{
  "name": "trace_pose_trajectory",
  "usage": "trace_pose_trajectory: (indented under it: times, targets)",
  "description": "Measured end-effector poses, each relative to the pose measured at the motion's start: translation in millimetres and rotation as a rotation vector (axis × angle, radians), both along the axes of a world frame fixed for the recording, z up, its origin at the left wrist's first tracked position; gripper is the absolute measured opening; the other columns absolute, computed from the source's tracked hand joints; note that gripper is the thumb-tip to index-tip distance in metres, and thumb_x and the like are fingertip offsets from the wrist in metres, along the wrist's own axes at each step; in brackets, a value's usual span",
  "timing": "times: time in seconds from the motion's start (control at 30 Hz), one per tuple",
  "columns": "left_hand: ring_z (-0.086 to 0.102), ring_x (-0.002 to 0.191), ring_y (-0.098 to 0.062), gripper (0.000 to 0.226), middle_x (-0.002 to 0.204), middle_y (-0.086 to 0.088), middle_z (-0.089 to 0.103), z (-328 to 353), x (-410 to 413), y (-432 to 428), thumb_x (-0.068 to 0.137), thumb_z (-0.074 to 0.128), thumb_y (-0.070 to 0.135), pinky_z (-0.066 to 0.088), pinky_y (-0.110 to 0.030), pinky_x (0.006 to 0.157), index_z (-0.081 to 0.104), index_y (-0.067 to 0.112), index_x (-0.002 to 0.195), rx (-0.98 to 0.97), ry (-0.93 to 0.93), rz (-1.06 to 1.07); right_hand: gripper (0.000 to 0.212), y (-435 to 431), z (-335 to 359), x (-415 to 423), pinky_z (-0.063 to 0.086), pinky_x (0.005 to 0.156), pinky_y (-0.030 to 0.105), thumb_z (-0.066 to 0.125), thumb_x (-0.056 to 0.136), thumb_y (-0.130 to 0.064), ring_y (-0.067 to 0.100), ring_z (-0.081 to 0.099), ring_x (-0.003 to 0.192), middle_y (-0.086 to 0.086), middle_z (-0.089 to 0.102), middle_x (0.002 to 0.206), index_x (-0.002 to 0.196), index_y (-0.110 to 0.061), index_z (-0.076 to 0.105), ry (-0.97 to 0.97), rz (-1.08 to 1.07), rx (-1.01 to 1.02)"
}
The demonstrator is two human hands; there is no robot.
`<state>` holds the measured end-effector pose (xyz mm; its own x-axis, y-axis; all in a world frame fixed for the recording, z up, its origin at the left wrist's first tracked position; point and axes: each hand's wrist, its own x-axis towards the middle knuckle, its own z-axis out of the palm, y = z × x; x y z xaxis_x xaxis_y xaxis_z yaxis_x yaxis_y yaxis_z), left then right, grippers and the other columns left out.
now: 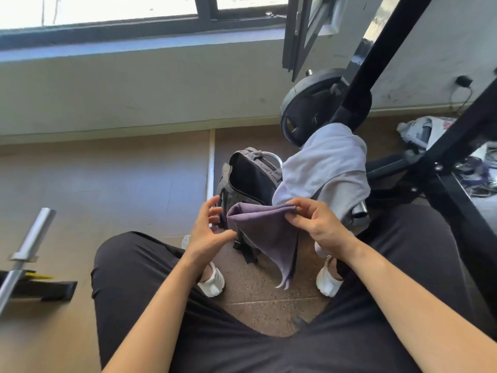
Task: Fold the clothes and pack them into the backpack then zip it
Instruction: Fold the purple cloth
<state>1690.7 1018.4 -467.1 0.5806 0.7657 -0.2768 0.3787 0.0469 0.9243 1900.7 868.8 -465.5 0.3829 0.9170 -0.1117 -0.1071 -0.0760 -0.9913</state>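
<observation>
Head view looks down on a seated person's lap. The backpack (248,181) stands open on the floor between their feet, a pale grey garment (326,162) draped just beside it. The purple cloth (265,232) hangs from the right hand (320,224), pinched at one corner. The left hand (208,230) is spread, holding nothing. I'd take the opposite corner, level both, then fold.

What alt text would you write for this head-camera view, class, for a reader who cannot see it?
A seated person's right hand pinches a purple cloth by one corner; the open left hand reaches toward it. Beyond, an open grey backpack stands on the floor beside a draped light grey garment.
</observation>
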Motion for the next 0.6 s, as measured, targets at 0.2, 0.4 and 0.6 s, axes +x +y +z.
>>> trace_pose_trajectory:
  times: [0.2, 0.4, 0.6]
  targets:
    - [0.068, 0.089, -0.008, 0.031, 0.091, 0.009, 0.076, -8.6, 10.0, -2.2, 0.084, 0.081, 0.008, 0.054, -0.020, 0.074, 0.078, 0.035, 0.100, 0.032, -0.177, -0.152, 0.015, -9.1, 1.8, 10.8, 0.052, 0.084, 0.019, 0.059, 0.097, -0.002, 0.011, 0.065, 0.091, 0.009, 0.070, 0.097, 0.108, 0.003, 0.067, 0.062, 0.042, 0.000]
    - [0.062, 0.082, -0.013, 0.021, 0.085, -0.001, 0.069, 2.9, 11.2, -10.4, 0.082, 0.077, 0.037, 0.051, -0.028, 0.071, 0.073, 0.018, 0.090, -0.026, -0.348, -0.073, 0.013, -5.3, -2.6, 10.6, 0.050, 0.085, 0.020, 0.059, 0.099, -0.011, 0.006, 0.063, 0.091, -0.004, 0.071, 0.092, 0.102, -0.014, 0.071, 0.090, -0.025, -0.028]
    - [0.067, 0.099, -0.019, 0.026, 0.105, -0.007, 0.073, 10.4, 12.2, -12.1, 0.089, 0.067, 0.039, 0.055, -0.031, 0.082, 0.073, 0.022, 0.108, -0.221, -0.415, -0.066, 0.062, 0.7, -0.8, 3.3, 0.053, 0.091, 0.034, 0.087, 0.070, -0.050, 0.025, 0.066, 0.104, 0.015, 0.072, 0.108, 0.114, -0.009, 0.071, 0.272, 0.014, 0.007]
